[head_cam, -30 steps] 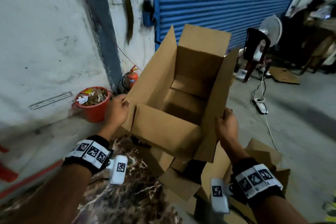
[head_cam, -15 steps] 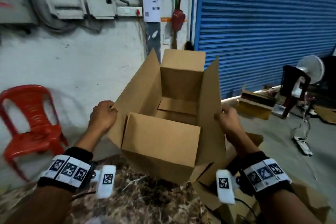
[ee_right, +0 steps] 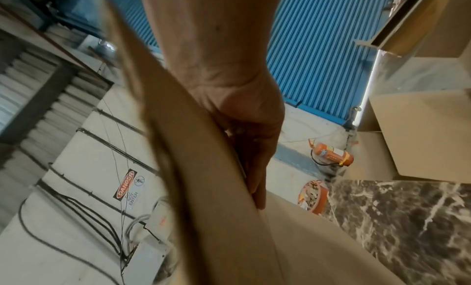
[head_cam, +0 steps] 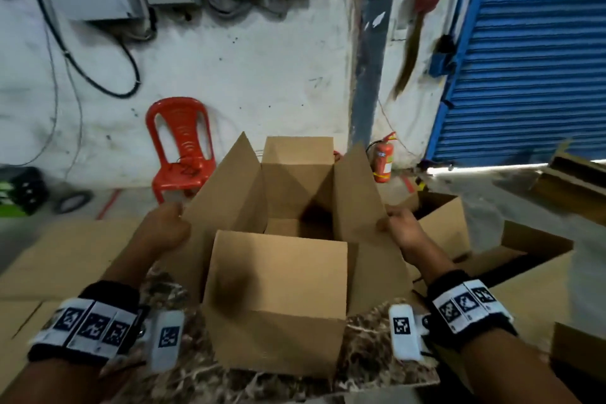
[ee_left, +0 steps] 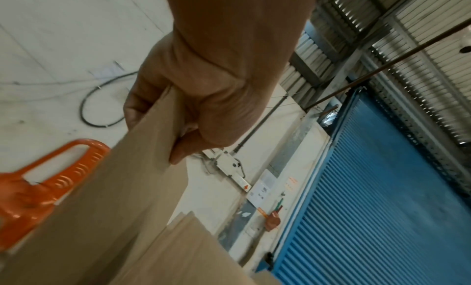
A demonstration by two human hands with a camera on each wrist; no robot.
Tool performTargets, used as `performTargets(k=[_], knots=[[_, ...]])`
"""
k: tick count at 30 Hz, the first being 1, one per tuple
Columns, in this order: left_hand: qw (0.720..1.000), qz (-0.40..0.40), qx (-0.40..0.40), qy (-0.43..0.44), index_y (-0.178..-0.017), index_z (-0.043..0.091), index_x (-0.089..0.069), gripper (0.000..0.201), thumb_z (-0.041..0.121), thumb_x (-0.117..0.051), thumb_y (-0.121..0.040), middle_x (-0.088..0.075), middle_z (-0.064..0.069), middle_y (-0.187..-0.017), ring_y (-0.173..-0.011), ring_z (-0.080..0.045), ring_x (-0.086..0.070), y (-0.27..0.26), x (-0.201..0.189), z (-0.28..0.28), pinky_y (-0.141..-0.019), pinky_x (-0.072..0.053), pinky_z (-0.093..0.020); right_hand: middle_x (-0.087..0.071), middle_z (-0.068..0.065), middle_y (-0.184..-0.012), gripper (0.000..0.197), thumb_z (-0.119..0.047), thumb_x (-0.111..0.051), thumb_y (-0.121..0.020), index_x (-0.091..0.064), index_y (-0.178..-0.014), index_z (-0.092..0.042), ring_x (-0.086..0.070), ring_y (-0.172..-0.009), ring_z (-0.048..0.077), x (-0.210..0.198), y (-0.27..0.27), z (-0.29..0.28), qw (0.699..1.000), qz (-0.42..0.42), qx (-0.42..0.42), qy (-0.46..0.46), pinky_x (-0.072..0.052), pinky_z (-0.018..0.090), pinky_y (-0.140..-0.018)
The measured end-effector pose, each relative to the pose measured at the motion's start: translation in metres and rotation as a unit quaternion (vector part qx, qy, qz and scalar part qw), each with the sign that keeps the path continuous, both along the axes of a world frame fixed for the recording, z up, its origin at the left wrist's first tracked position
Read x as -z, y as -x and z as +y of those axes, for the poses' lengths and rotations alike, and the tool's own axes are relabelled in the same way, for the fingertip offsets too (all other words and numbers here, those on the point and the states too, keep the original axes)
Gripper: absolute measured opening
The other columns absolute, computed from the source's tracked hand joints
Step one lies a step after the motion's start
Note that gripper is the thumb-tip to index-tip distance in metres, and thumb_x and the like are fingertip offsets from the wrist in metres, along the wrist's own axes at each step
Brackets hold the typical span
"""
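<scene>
An open brown cardboard box (head_cam: 278, 298) stands in front of me over a dark marble table (head_cam: 377, 371), all four top flaps up. My left hand (head_cam: 164, 228) grips the left flap; in the left wrist view the left hand (ee_left: 193, 100) has thumb and fingers pinching the flap (ee_left: 122, 178) at its edge. My right hand (head_cam: 401, 229) holds the right flap. In the right wrist view the right hand (ee_right: 244, 132) lies with its fingers along the outside of the flap (ee_right: 198, 168), the thumb hidden behind the cardboard. The box is empty inside.
A red plastic chair (head_cam: 180, 144) stands by the white wall behind the box. A fire extinguisher (head_cam: 383, 157) sits beside a blue roller shutter (head_cam: 531, 52). More open cardboard boxes (head_cam: 452, 223) lie to the right, flat cardboard (head_cam: 59, 256) to the left. A bucket of scraps (ee_right: 313, 196) is on the floor.
I have turned left with the box: the view swung from the shutter to the wall and red chair. The box came down level over the marble table. Both hands kept their flaps.
</scene>
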State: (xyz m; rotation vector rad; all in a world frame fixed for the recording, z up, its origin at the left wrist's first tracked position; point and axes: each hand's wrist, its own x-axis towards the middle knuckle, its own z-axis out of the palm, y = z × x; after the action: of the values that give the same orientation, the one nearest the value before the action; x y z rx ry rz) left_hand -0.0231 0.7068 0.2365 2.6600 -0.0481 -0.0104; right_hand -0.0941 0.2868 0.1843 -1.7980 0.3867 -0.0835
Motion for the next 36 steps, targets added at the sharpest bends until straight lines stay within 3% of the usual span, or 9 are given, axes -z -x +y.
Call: performTargets(k=[4, 10, 15, 19, 23, 27, 29, 33, 36], knots=[[0.998, 0.004, -0.007, -0.063, -0.132, 0.001, -0.054, 0.074, 0.028, -0.044, -0.064, -0.056, -0.028, -0.130, -0.118, -0.039, -0.054, 0.034, 0.022, 0.022, -0.098, -0.041, -0.042, -0.069, 0.016, -0.086, 0.030, 0.016, -0.047, -0.083, -0.063, -0.103, 0.002, -0.065, -0.063, 0.018, 0.002, 0.000, 0.023, 0.996, 0.015, -0.042, 0.083, -0.051, 0.024, -0.052], [0.974, -0.046, 0.107, -0.192, -0.131, 0.011, -0.057, 0.062, 0.015, -0.079, -0.074, -0.048, -0.030, -0.139, -0.124, -0.050, -0.049, 0.041, 0.070, 0.032, -0.093, -0.046, -0.061, -0.058, 0.022, -0.127, 0.040, -0.012, -0.057, -0.088, -0.050, -0.127, -0.004, -0.057, -0.113, 0.039, 0.010, -0.004, 0.036, 0.926, 0.090, -0.006, 0.367, -0.049, 0.043, -0.093], [0.987, -0.044, 0.127, 0.087, -0.125, 0.014, -0.063, 0.033, 0.006, -0.049, -0.097, -0.062, -0.003, -0.128, -0.120, -0.021, -0.054, 0.046, 0.112, 0.033, -0.105, -0.032, -0.025, -0.035, 0.016, -0.151, 0.049, -0.015, -0.046, -0.094, -0.039, -0.142, -0.015, -0.030, -0.141, 0.034, 0.049, 0.017, 0.063, 0.803, 0.094, -0.077, 0.584, -0.029, 0.048, -0.113], [0.971, -0.004, 0.041, 0.235, -0.119, 0.003, -0.066, 0.027, 0.007, -0.046, -0.100, -0.062, -0.005, -0.125, -0.116, -0.022, -0.056, 0.048, 0.121, 0.023, -0.098, -0.033, -0.021, -0.061, 0.011, -0.124, 0.045, -0.033, -0.034, -0.088, -0.062, -0.117, -0.014, -0.053, -0.121, 0.031, 0.066, 0.026, 0.081, 0.859, 0.026, -0.109, 0.499, -0.040, 0.041, -0.103], [0.956, 0.057, 0.083, 0.274, -0.115, 0.006, -0.066, 0.025, 0.013, -0.045, -0.102, -0.064, -0.008, -0.118, -0.109, -0.023, -0.058, 0.039, 0.108, 0.029, -0.097, -0.041, -0.032, -0.053, 0.014, -0.141, 0.073, -0.054, -0.028, -0.082, -0.053, -0.136, -0.012, -0.040, -0.136, 0.031, 0.061, 0.027, 0.090, 0.883, 0.050, -0.121, 0.451, -0.027, 0.041, -0.111], [0.948, 0.142, 0.201, 0.200, -0.110, 0.017, -0.061, 0.023, 0.003, -0.060, -0.091, -0.059, -0.008, -0.120, -0.117, -0.026, -0.054, 0.032, 0.096, 0.041, -0.095, -0.040, -0.034, -0.042, 0.015, -0.150, 0.043, -0.027, -0.047, -0.103, -0.049, -0.141, -0.008, -0.031, -0.143, 0.030, 0.033, 0.039, 0.097, 0.887, 0.068, -0.179, 0.420, -0.018, 0.021, -0.110], [0.945, 0.183, 0.267, 0.052, -0.139, 0.006, -0.043, 0.053, 0.008, -0.064, -0.091, -0.034, -0.017, -0.148, -0.140, -0.034, -0.029, 0.033, 0.092, 0.040, -0.112, -0.026, -0.039, -0.035, 0.015, -0.154, 0.045, -0.018, -0.048, -0.103, -0.040, -0.147, -0.011, -0.025, -0.145, 0.032, 0.030, 0.042, 0.092, 0.869, 0.069, -0.248, 0.422, -0.012, 0.009, -0.105], [0.904, 0.224, 0.304, -0.201, -0.156, 0.023, -0.003, 0.097, 0.046, -0.066, -0.086, 0.015, -0.019, -0.160, -0.147, -0.036, 0.017, 0.029, 0.089, 0.034, -0.119, 0.001, -0.042, 0.001, 0.006, -0.165, 0.075, -0.055, -0.056, -0.092, -0.017, -0.154, -0.038, 0.009, -0.151, 0.031, 0.034, 0.051, 0.093, 0.783, 0.188, -0.350, 0.478, 0.001, 0.047, -0.120], [0.881, 0.267, 0.288, -0.265, -0.154, 0.033, 0.008, 0.142, 0.087, -0.063, -0.043, 0.035, -0.015, -0.153, -0.141, -0.037, 0.031, 0.028, 0.091, 0.027, -0.117, 0.005, -0.056, 0.012, 0.004, -0.165, 0.123, -0.098, -0.049, -0.048, -0.016, -0.154, -0.043, 0.022, -0.149, 0.026, 0.031, 0.065, 0.107, 0.777, 0.233, -0.356, 0.463, 0.010, 0.052, -0.119]])
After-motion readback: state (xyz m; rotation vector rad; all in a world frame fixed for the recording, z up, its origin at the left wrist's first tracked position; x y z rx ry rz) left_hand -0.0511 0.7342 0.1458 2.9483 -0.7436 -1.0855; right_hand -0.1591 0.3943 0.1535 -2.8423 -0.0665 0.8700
